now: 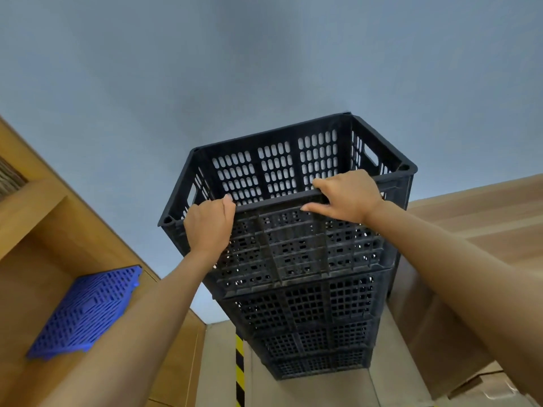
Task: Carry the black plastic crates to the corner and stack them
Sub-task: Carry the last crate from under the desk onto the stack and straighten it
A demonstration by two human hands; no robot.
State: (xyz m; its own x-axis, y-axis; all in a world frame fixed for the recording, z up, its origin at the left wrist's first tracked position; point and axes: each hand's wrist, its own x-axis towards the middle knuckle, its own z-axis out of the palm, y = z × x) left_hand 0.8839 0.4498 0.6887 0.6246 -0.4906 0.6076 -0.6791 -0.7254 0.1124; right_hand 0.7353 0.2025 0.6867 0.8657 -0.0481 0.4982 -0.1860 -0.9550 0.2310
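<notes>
Fingers (227, 202) of both hands are hooked over the near rim of the top black crate (293, 171); it should be settled squarely onto the stack (308, 318) before release.

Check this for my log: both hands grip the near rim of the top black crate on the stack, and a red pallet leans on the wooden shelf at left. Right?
One detail is wrong: the pallet is blue, not red, as the head view shows. The rest holds: the left hand and the right hand grip the near rim of the top crate on the stack, and the pallet leans on the wooden shelf at left.
</notes>
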